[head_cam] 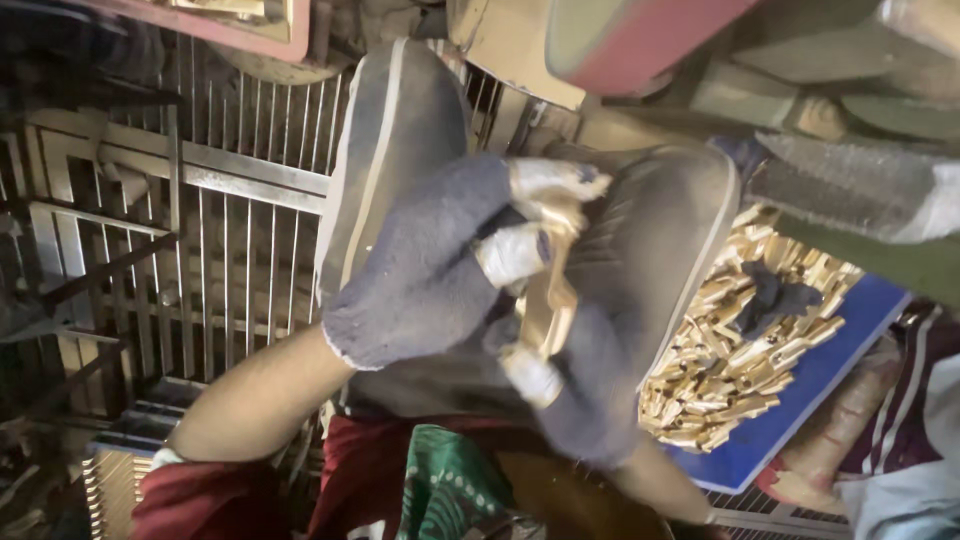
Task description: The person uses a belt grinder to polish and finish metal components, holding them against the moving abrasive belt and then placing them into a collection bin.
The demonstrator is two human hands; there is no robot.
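Metal grille [240, 230] with thin vertical bars is filling the left background. A broad grey belt or buffing band [400, 130] with pale edges is running from top centre down toward the hands, dusty and matte. At right, a blue tray [830, 370] is carrying a heap of small brass parts [740, 360], shiny and angular, with a dark rag lying on top.

Left hand [420, 270] in a grey knit glove with worn whitish fingertips is closing tight on the upper end of a brass piece [548, 300], slim, golden, smooth. Right hand [575, 390], same glove type, is gripping the piece's lower end. The piece is sitting between both hands, right against the grey band.

Risk, judged: frayed glove tips are close to the band and could snag; the smooth brass could slip from the knit grip.
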